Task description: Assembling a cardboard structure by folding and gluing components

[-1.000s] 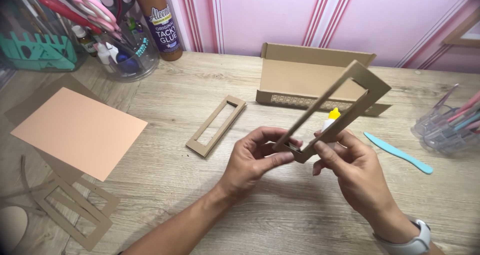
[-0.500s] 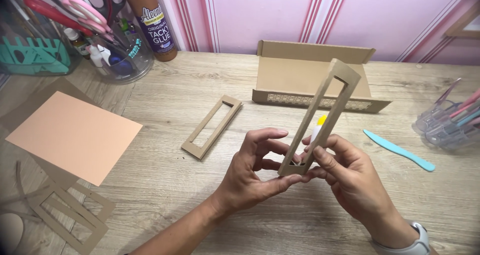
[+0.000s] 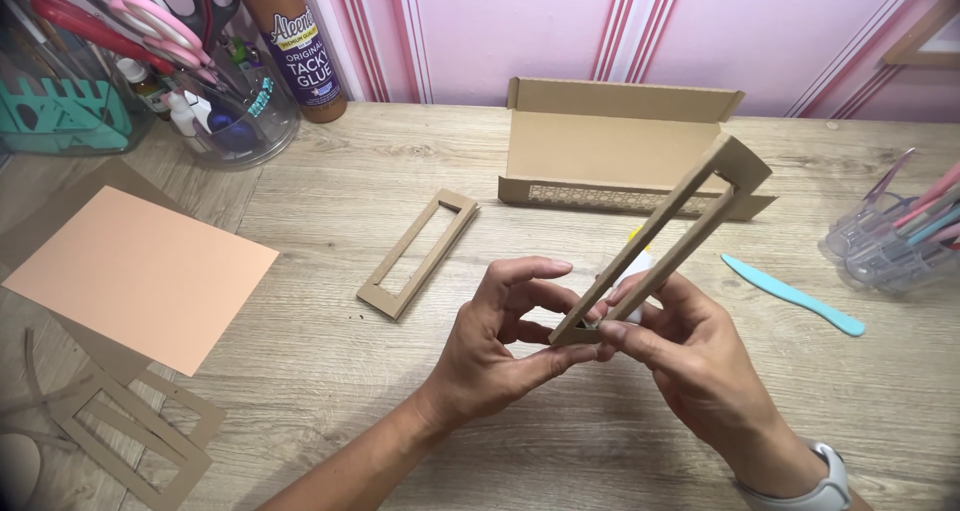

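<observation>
Both hands hold a long brown cardboard frame (image 3: 672, 233) with a rectangular cut-out, tilted up and away to the right above the wooden table (image 3: 400, 171). My left hand (image 3: 505, 336) pinches its near end from the left, thumb under the corner. My right hand (image 3: 690, 366) grips the same end from the right and also has a small white glue tube with a yellow tip (image 3: 634, 267) tucked behind the frame. A second, similar cardboard frame (image 3: 417, 252) lies flat on the table to the left of my hands.
An open cardboard box tray (image 3: 620, 143) stands behind the frame. A teal plastic tool (image 3: 792, 294) lies at right near a clear pen holder (image 3: 890, 241). A peach paper sheet (image 3: 135, 271) and cardboard offcuts (image 3: 130, 431) lie at left. Glue bottle (image 3: 295, 41) and scissors jar (image 3: 215, 101) at back left.
The frame has turned in my hands, from nearly edge-on and upright half a second ago to leaning further right. Both hands kept their grip on its lower end.
</observation>
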